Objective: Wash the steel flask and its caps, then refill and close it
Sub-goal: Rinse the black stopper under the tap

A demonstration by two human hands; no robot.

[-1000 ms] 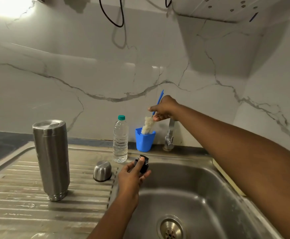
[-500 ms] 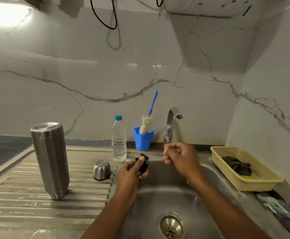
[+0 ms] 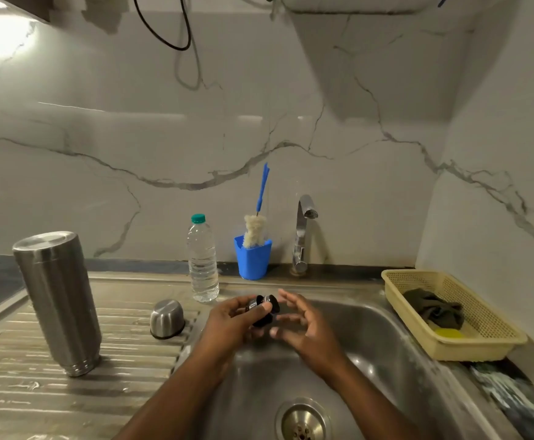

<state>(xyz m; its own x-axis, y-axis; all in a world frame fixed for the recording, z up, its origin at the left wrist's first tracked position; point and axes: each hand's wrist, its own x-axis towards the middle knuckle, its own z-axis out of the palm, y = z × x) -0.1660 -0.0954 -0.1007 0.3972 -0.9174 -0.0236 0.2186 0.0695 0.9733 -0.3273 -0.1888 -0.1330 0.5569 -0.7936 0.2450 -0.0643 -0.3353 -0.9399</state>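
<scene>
A: Head view: what could go wrong?
B: My left grip (image 3: 234, 320) pinches the black cap (image 3: 264, 309) above the left edge of the sink (image 3: 351, 315). My right grip (image 3: 302, 323) is spread beside it. A loose pinch could drop it.

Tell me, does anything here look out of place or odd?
The steel flask stands upside down, neck on the drainboard, with its steel cap mouth-down beside it. Likely draining, not a mishap. Nothing looks spilled or broken.
</scene>
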